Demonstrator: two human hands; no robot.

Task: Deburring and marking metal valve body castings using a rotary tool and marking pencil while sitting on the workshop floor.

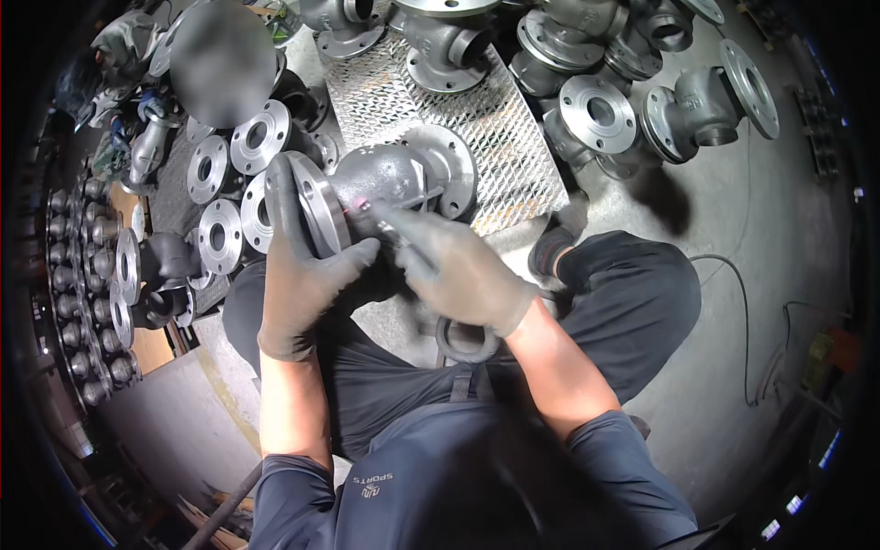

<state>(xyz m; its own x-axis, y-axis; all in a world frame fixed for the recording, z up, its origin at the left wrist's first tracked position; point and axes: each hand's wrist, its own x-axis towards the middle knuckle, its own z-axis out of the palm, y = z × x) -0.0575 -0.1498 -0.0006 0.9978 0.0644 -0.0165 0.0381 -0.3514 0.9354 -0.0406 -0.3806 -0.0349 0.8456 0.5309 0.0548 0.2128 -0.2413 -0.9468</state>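
Note:
A grey cast-metal valve body (380, 176) with round end flanges lies on its side in front of me, at the near end of a metal plate. My left hand (298, 266), in a grey glove, holds its left flange (316, 206), fingers up along the rim and thumb apart on the near side. In my gloved right hand (467, 270) is a slim grinding tool (401, 234), partly covered by the fingers and blurred. Its small pink tip (359, 207) is at the valve body beside the left flange. Whether it touches the metal, I cannot tell.
A textured metal plate (513, 179) stretches away, with another valve body (446, 41) on it. More flanged bodies (596, 115) stand at the right, and several flanges (220, 236) crowd the left. A dark ring (467, 341) lies between my legs. A cable (744, 321) runs over the right floor.

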